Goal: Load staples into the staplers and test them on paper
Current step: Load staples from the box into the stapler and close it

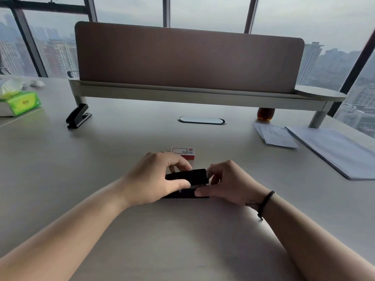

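A black stapler (189, 178) lies on the desk in front of me, its top arm slightly raised. My left hand (156, 177) grips its body, thumb along the near side and fingers over the top. My right hand (227, 182) holds its front end, thumb at the base and fingers curled at the tip. Just behind it lies a small red and white staple box (185, 152). A second black stapler (78, 116) stands at the far left. White paper sheets (336, 151) lie at the right.
A smaller stack of printed papers (276, 135) lies beside the sheets. A green tissue pack (19, 102) sits at the far left. A raised shelf with a brown divider panel (188, 57) spans the back. An oval cable port (202, 120) and a brown bottle (265, 114) lie beneath it.
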A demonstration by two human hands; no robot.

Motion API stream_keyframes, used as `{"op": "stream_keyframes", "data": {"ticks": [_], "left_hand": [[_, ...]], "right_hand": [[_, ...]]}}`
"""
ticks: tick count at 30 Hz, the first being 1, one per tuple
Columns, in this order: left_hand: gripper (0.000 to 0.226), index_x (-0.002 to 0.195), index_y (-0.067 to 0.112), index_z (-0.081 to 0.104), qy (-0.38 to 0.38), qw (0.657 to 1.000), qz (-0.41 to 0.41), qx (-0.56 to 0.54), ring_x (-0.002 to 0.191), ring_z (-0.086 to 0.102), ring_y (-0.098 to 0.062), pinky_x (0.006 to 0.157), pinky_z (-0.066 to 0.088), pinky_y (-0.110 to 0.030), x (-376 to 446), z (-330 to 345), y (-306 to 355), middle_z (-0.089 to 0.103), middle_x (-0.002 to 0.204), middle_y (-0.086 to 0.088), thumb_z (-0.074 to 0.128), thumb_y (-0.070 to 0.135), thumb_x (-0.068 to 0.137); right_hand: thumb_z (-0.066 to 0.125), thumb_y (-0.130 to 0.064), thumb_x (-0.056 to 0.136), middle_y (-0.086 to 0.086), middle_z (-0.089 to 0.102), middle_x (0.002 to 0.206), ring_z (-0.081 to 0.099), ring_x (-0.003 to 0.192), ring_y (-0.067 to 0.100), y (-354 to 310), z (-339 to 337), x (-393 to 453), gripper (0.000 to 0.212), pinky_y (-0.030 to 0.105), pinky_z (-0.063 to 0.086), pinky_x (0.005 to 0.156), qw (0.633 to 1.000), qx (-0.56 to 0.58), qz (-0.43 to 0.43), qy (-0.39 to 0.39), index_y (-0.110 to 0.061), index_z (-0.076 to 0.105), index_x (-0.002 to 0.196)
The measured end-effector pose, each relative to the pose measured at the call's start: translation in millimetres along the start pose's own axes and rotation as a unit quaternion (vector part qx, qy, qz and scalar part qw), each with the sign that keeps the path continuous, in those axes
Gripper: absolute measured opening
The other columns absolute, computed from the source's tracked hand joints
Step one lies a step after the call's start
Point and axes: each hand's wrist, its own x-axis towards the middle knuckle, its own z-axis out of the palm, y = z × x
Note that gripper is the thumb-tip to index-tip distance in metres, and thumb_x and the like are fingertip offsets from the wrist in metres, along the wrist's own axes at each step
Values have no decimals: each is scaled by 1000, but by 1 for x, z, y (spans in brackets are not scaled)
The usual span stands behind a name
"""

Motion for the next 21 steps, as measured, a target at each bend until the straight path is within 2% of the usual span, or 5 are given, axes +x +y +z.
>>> {"op": "stream_keyframes", "data": {"ticks": [5, 9, 12, 17, 21], "left_hand": [[28, 95, 33, 75, 19, 997, -22, -65, 70, 64, -10, 67, 55, -28, -4, 10, -13, 71, 83, 10, 87, 27, 70], [27, 94, 33, 77, 3, 995, -28, -95, 78, 69, -4, 73, 54, -21, -1, 13, -16, 74, 89, 13, 87, 22, 71], [28, 94, 32, 77, -10, 994, -22, -106, 85, 69, 0, 77, 53, -15, -1, 16, -15, 75, 92, 14, 86, 17, 72], [27, 96, 29, 77, -4, 992, -24, -127, 85, 71, -4, 79, 56, -20, -2, 16, -17, 75, 93, 12, 85, 16, 73], [26, 95, 30, 75, 2, 990, -20, -137, 81, 72, -11, 74, 58, -23, -4, 15, -19, 76, 91, 5, 84, 17, 74]], "right_hand": [[63, -45, 86, -9, 71, 74, 59, 66, 7, -3, -12, -7, 38, 18, 43, 58, 976, 216, -11, 5, -13, 76, 102], [69, -15, 88, -12, 65, 54, 50, 50, -3, -1, -9, -3, 14, 8, 37, 50, 980, 199, 10, 9, -7, 78, 97], [72, -9, 86, -14, 66, 51, 52, 46, -5, 2, -11, 0, 11, 5, 36, 47, 986, 164, 15, 3, -7, 78, 94], [64, -28, 93, -9, 66, 61, 54, 58, -1, 4, -8, -2, 18, 17, 43, 60, 992, 125, -6, -4, -19, 78, 86], [54, -41, 96, 8, 68, 71, 55, 66, 3, 8, -4, -1, 31, 25, 45, 68, 994, 101, -28, -13, -20, 77, 99]]}}
